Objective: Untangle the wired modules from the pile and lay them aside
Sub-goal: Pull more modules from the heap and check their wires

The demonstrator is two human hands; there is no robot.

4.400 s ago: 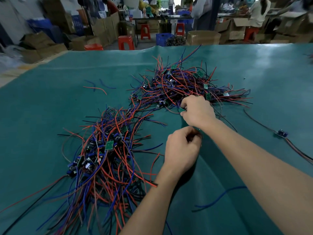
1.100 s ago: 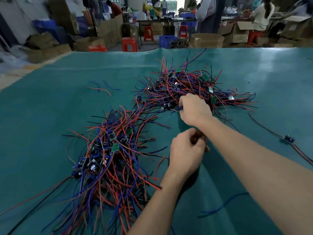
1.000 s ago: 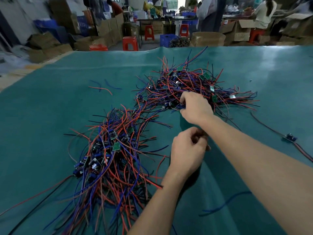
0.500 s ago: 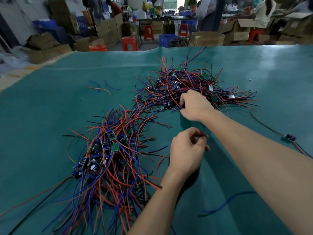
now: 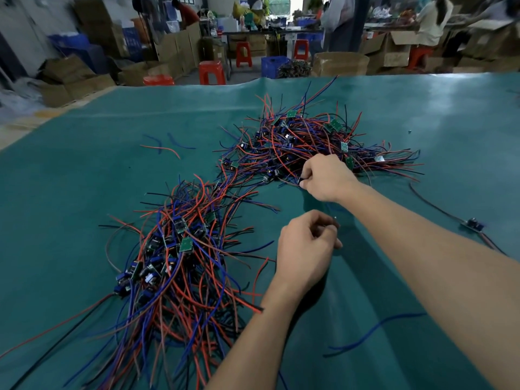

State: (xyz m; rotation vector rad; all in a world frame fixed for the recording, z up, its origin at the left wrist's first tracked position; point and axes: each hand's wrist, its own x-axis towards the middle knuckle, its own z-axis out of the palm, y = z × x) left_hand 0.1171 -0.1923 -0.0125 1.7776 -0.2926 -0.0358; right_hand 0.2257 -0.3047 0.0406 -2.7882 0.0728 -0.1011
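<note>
- Currently, I am working at the near edge of the far pile (image 5: 306, 142), the tangle of red, blue and black leads and small green boards on the teal counter (image 5: 84, 178).
- The right hand (image 5: 327, 177) is sitting at that edge, its fingers (image 5: 305, 175) pinching a dark wire end or small part; half a second back it was in nearly the same spot, so the pull is only just beginning.
- The left hand (image 5: 305, 249) is hovering nearer me, fingers curled round a thin lead with a tiny bright tip showing; a second ago it was closer under the right wrist, and the gap between the hands is widening.
- I am reading that as a lead being drawn taut, not yet freed.
- The nearer heap (image 5: 180, 249) is lying to my left, well apart from both hands.
- One single module (image 5: 474, 224) is lying alone at right.
</note>
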